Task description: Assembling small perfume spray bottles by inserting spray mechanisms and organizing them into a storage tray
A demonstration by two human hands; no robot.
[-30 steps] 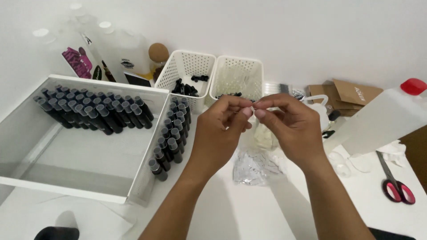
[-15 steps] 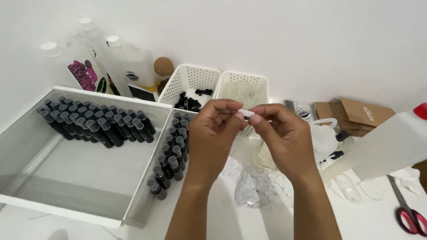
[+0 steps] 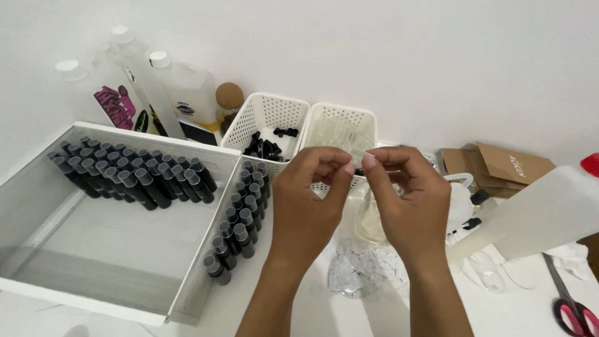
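Note:
My left hand [image 3: 309,200] and my right hand [image 3: 409,200] are raised side by side above the white table, fingertips meeting. Between the pinched fingers is a small clear piece [image 3: 357,156], too small to tell what it is. Just behind the fingers stand two white perforated baskets: the left basket [image 3: 246,128] holds small black caps, the right basket [image 3: 368,122] holds clear pieces. Below my hands lies a clear bag of small white bits [image 3: 359,271].
A large white tray [image 3: 112,224] at the left holds rows of black-capped vials [image 3: 131,175]. Plastic bottles [image 3: 181,93] stand at the back left. A big white bottle [image 3: 543,209] with a red cap lies at the right, with brown cardboard [image 3: 499,165] and red-handled scissors [image 3: 577,312].
The view has shifted a little, so everything sits further right and lower in the picture. My hands stay together, still pinching the small clear piece.

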